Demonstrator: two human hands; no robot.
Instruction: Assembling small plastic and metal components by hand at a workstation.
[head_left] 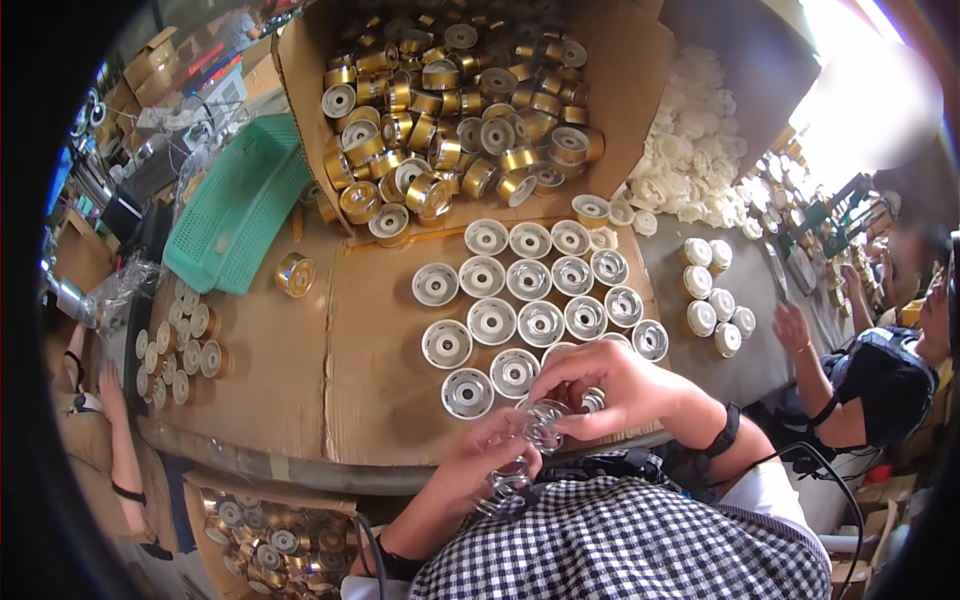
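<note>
Our right hand point(625, 385) reaches in from the right in the head view, its fingertips pinched on a clear round piece point(545, 428), with a shiny ribbed piece point(593, 400) beside its curled fingers. Our left hand point(485, 452) is half curled around clear rings point(510, 478); blur leaves us unable to tell how many. Both hands are close together at the near edge of the tabletop point(690, 375), just short of the white-faced cups point(491, 322) set in rows on a cardboard sheet point(380, 380). Beyond those stands a box point(632, 90) of gold-sided cups. We judge the step in hand to be separating clear pieces; the next move seems to call for a light pinch, freeing one while the others stay held.
</note>
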